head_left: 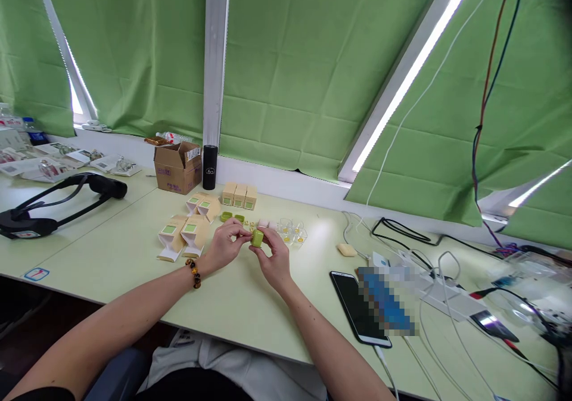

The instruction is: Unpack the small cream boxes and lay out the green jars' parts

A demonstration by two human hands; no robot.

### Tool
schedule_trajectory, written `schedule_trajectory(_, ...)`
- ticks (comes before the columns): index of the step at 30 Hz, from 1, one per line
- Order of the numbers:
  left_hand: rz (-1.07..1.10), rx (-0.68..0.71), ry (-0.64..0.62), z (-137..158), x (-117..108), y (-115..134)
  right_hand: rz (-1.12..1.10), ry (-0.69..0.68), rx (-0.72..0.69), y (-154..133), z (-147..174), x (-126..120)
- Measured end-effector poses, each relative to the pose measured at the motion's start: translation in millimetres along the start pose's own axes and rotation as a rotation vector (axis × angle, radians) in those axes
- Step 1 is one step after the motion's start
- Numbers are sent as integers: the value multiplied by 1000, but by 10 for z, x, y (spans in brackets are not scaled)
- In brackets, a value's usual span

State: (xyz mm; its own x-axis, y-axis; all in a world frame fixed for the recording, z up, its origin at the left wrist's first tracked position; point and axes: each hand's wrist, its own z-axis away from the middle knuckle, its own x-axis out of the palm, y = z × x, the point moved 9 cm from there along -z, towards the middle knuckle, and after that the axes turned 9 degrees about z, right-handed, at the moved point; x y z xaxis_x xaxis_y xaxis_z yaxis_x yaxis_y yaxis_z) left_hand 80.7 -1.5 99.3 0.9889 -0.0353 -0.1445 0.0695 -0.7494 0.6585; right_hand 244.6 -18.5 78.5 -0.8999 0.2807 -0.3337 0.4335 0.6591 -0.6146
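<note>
Above the table, my right hand (276,259) pinches a small green box-shaped case (257,238) between thumb and fingers. My left hand (226,245) is closed, its fingertips pressed together at the case's left side; what they pinch is hidden. Just behind my hands lie two open green pieces (233,217) and several tiny yellowish parts (251,225). Clear cups with yellow bits inside (292,232) stand to the right of these, beside a pale pink item (267,224) partly covered by my right hand.
Open small cartons (192,228) lie left of my hands, with closed cartons (239,195) behind. A brown cardboard box (177,168) and a black bottle (210,167) stand at the wall. A phone (360,308), cables and a power strip (447,300) occupy the right; a black headset (58,204) lies left.
</note>
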Motion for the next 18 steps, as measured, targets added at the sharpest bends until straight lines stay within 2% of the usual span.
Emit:
schedule_trajectory(8,-1,-140,-23,13,36,-186,-65,-30,47,78,-5,65)
schedule_trajectory(12,-17,-114,-73,-11,31,-126,-112,-54,62,41,-8,89)
schedule_trajectory(18,9,-62,-226,-24,143,-70,92,-70,-100,-109,18,52)
